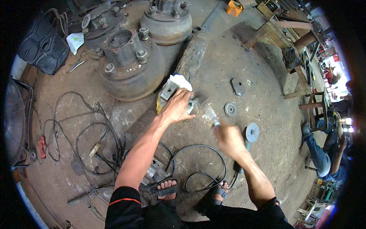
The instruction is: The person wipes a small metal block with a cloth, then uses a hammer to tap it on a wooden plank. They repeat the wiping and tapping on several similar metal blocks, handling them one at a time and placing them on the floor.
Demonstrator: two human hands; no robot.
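My left hand point(177, 105) is closed over a grey metal block point(169, 91) with drilled holes, its fingers bent across the top. A white cloth point(181, 82) and a bit of yellow show at the block's edges. To the right, my right hand point(228, 139) grips what looks like a hammer point(209, 112). Motion smears that hand and the tool, whose head end is close to the block. Beneath my right forearm lies an angle grinder with a grey disc point(252, 132); my arm covers part of its body.
Large rusty hubs point(131, 76) with bolts stand at the far left. A round toothed part point(230, 109) and a flat plate point(237, 87) lie on the floor. Black cables point(206, 146) loop around my feet. A seated person point(324, 152) is at the right, near a wooden bench point(291, 72).
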